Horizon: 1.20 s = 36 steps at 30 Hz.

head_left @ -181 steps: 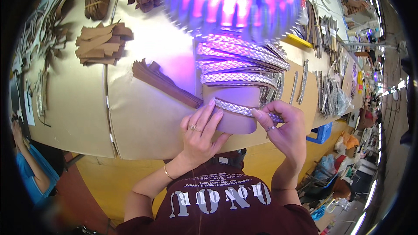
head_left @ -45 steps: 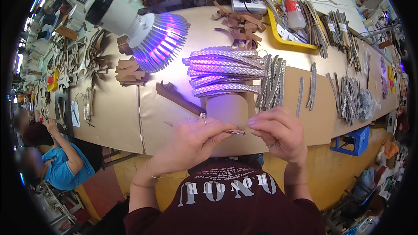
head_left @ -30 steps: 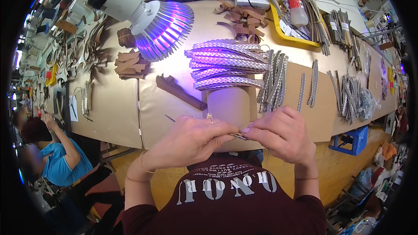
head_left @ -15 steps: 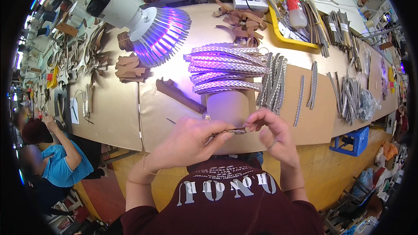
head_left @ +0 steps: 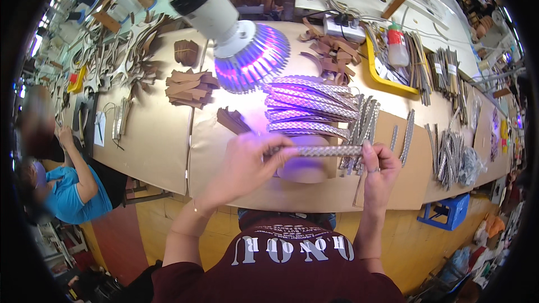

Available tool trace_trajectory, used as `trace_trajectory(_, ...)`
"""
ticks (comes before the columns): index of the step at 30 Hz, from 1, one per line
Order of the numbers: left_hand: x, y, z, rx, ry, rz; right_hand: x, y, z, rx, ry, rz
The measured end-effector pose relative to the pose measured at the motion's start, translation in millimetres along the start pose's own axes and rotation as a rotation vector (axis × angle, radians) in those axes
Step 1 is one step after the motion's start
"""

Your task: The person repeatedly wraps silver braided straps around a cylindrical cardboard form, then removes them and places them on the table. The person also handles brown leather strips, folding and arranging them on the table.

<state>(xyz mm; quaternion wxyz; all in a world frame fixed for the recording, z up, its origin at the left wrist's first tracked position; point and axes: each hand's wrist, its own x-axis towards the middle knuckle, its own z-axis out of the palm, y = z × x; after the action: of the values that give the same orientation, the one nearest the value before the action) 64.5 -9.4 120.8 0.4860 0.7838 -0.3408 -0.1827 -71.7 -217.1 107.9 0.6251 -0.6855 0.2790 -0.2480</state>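
Note:
A grey braided strap [head_left: 328, 151] stretches level between my two hands above the front of the table. My left hand [head_left: 247, 160], somewhat blurred, closes on its left end. At the right end, my right hand [head_left: 379, 163] pinches it between thumb and fingers. Just beyond lies a row of braided straps [head_left: 309, 106] on a cardboard-coloured block [head_left: 303, 169], lit purple by a finned lamp [head_left: 252, 59]. A bunch of grey braided straps [head_left: 368, 118] hangs at the right of that row.
Brown strip piles [head_left: 191, 88] lie left of the lamp. A yellow tray [head_left: 375, 70] with a red-and-white bottle [head_left: 397, 47] sits back right. More strap bundles [head_left: 449, 160] are at the right, above a blue stool [head_left: 446, 211]. A co-worker in a blue shirt [head_left: 78, 193] sits at left.
My hands have moved apart, drawing the braided strap out straight between them. My right hand has gone from loosely curled fingers to pinching the strap's end. The view has shifted.

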Motion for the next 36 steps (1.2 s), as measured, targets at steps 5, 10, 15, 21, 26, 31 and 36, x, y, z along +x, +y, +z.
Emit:
trace_trajectory(5,27.1,-31.2,-2.0,-0.226,0.204,-0.153,19.8,20.5,26.4,0.081,0.056,0.037)
trace_trajectory(10,14.5,-63.7,-14.7,-0.017,0.526,-0.152,27.4,42.0,28.7,0.066,0.145,-0.01)
trace_trajectory(15,-14.6,-103.7,-36.8,0.187,0.52,-0.209,28.4,62.8,20.2,-0.109,0.126,-0.022)
trace_trajectory(21,-33.0,-134.3,-29.7,0.537,0.272,-0.027,9.8,65.6,21.3,-0.227,0.359,-0.047)
trace_trajectory(26,-32.2,-160.5,-25.2,0.664,0.28,0.2,-12.2,40.9,21.1,-0.287,0.342,-0.154)
trace_trajectory(31,-37.3,-171.2,-19.6,0.846,0.266,0.381,-32.5,9.9,48.8,-0.539,0.016,-0.401)
trace_trajectory(36,-34.4,-154.7,-7.5,0.723,0.125,0.539,-35.5,-4.5,85.9,-0.753,-0.503,-0.69)
